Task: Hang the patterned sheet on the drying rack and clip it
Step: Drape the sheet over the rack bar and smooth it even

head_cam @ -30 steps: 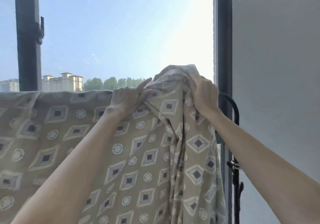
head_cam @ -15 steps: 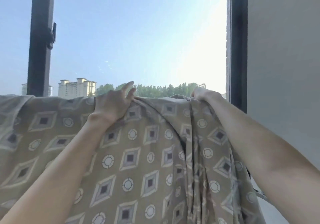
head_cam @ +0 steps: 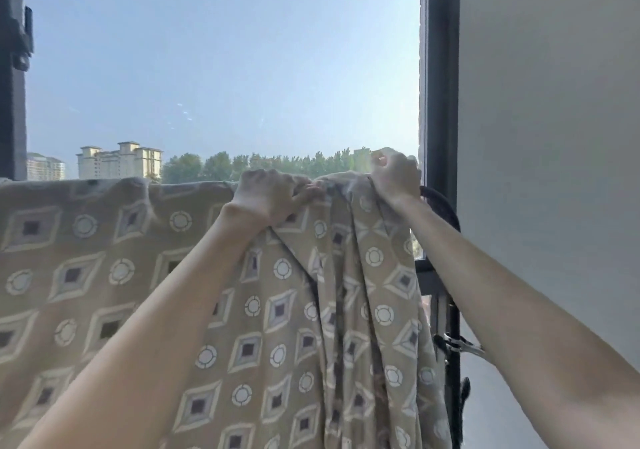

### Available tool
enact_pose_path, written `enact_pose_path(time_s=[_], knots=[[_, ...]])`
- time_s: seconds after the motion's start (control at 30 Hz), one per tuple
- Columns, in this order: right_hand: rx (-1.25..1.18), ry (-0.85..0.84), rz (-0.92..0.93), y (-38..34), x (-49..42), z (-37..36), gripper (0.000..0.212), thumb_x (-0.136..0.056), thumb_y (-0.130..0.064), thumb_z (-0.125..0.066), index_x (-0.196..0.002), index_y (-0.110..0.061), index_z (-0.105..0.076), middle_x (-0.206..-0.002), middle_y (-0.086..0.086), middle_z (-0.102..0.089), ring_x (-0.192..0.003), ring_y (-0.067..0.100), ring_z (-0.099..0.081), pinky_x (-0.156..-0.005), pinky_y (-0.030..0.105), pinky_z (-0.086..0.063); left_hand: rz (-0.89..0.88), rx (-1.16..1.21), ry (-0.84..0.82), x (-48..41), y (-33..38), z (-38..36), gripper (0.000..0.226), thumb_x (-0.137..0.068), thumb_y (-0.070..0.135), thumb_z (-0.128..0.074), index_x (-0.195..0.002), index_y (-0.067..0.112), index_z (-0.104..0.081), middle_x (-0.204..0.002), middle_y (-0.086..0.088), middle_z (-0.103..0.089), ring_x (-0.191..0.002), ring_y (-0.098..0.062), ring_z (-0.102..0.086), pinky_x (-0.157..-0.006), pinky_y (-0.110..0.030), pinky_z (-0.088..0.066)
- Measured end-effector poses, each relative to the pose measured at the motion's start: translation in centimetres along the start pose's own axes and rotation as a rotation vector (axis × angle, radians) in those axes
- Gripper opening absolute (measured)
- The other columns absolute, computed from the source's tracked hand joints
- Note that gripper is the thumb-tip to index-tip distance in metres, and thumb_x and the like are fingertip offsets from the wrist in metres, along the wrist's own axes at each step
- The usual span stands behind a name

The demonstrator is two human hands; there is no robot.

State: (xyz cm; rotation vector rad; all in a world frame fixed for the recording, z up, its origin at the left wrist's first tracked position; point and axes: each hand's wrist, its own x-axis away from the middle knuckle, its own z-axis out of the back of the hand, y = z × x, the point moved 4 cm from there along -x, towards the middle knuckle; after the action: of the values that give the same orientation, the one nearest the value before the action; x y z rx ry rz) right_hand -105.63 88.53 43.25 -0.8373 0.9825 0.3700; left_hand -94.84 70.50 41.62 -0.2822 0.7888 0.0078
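The patterned sheet (head_cam: 104,275) is hanging over the top bar of the drying rack (head_cam: 446,209), flat at left, bunching in folds at the right end. The left hand (head_cam: 270,195) is gripping the top edge; the right hand (head_cam: 394,174) is clenching the bunched corner by the rack's bend. Judging it best to be spreading the folds sideways before clipping. One clip (head_cam: 457,344) is sitting on the rack's upright. No containers showing.
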Motion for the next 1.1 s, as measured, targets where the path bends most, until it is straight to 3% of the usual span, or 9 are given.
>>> enact_pose_path(time_s=[0.13,0.23,0.3,0.4,0.47,0.73,0.83,0.97,1.1], knots=[[-0.233,0.426,0.028,2.5,6.3,1.0,0.032,-0.091,-0.046,-0.048,-0.103,-0.016,-0.048,-0.101,0.001,-0.053,-0.094,0.019,-0.045,-0.086,0.040,-0.044,-0.010,-0.028,0.006,-0.1,-0.3,-0.1,0.068,-0.084,0.070,-0.014,-0.128,0.034,-0.052,-0.090,-0.002,-0.067,-0.073,-0.014,-0.054,-0.067,-0.026,-0.039],[-0.290,0.097,-0.161,3.9,11.2,-1.5,0.059,-0.082,-0.070,-0.044,-0.118,-0.025,-0.032,-0.118,-0.001,-0.046,-0.110,0.021,-0.044,-0.097,0.043,-0.039,-0.011,-0.048,0.001,0.0,-0.3,0.0,0.075,-0.080,0.069,-0.009,-0.128,0.030,-0.052,-0.090,-0.003,-0.066,-0.072,-0.014,-0.055,-0.066,-0.026,-0.039],[-0.289,-0.123,-0.236,4.4,13.5,-2.6,0.065,-0.081,-0.075,-0.041,-0.117,-0.022,-0.032,-0.109,-0.001,-0.056,-0.100,0.022,-0.056,-0.087,0.040,-0.045,-0.007,-0.054,-0.023,0.2,-0.2,0.1,0.074,-0.081,0.068,-0.010,-0.129,0.030,-0.051,-0.083,-0.001,-0.063,-0.072,-0.015,-0.055,-0.067,-0.026,-0.040],[-0.236,0.009,-0.191,4.0,13.4,-1.6,0.047,-0.093,-0.059,-0.038,-0.090,-0.012,-0.044,-0.067,-0.004,-0.053,-0.062,0.022,-0.056,-0.064,0.041,-0.050,0.018,-0.062,-0.070,0.6,-0.1,0.4,0.070,-0.084,0.067,-0.013,-0.136,0.033,-0.044,-0.068,0.000,-0.053,-0.068,-0.017,-0.055,-0.069,-0.028,-0.047],[-0.219,0.130,-0.116,3.3,12.3,-0.3,0.042,-0.098,-0.048,-0.036,-0.088,-0.009,-0.045,-0.061,-0.003,-0.049,-0.053,0.018,-0.050,-0.057,0.040,-0.049,0.026,-0.073,-0.087,0.9,-0.1,0.6,0.072,-0.082,0.069,-0.011,-0.139,0.035,-0.038,-0.068,-0.002,-0.053,-0.069,-0.018,-0.056,-0.067,-0.028,-0.046],[-0.355,0.212,-0.140,2.0,3.1,4.4,0.034,-0.097,-0.040,-0.043,-0.070,-0.022,-0.038,-0.064,-0.010,-0.042,-0.055,0.005,-0.039,-0.052,0.026,-0.031,0.007,-0.028,-0.103,0.7,-0.7,0.2,0.065,-0.087,0.068,-0.015,-0.144,0.039,-0.027,-0.108,-0.008,-0.065,-0.076,-0.017,-0.055,-0.070,-0.028,-0.044],[-0.245,0.221,-0.047,0.0,-1.8,6.3,0.037,-0.090,-0.043,-0.053,-0.065,-0.019,-0.039,-0.060,-0.009,-0.043,-0.053,0.006,-0.038,-0.051,0.026,-0.031,0.012,0.030,-0.101,0.4,-0.9,0.4,0.065,-0.088,0.066,-0.008,-0.143,0.039,-0.030,-0.122,-0.007,-0.061,-0.098,-0.022,-0.059,-0.079,-0.032,-0.043],[-0.051,0.172,0.115,-4.0,-7.6,7.0,0.041,-0.077,-0.051,-0.068,-0.073,-0.011,-0.061,-0.065,-0.005,-0.055,-0.061,0.013,-0.049,-0.053,0.025,-0.038,0.108,0.195,-0.141,-0.7,-2.0,0.7,0.065,-0.091,0.064,-0.008,-0.135,0.035,-0.045,-0.124,-0.007,-0.060,-0.109,-0.025,-0.056,-0.087,-0.037,-0.043],[0.117,-0.067,0.007,-3.7,-9.0,2.2,0.043,-0.080,-0.049,-0.068,-0.057,-0.022,-0.044,-0.056,-0.008,-0.042,-0.051,0.010,-0.036,-0.049,0.023,-0.029,0.207,0.414,-0.134,-1.2,-4.2,0.7,0.042,-0.099,0.045,-0.033,-0.112,0.016,-0.060,-0.099,-0.009,-0.065,-0.084,-0.023,-0.058,-0.076,-0.034,-0.045]])
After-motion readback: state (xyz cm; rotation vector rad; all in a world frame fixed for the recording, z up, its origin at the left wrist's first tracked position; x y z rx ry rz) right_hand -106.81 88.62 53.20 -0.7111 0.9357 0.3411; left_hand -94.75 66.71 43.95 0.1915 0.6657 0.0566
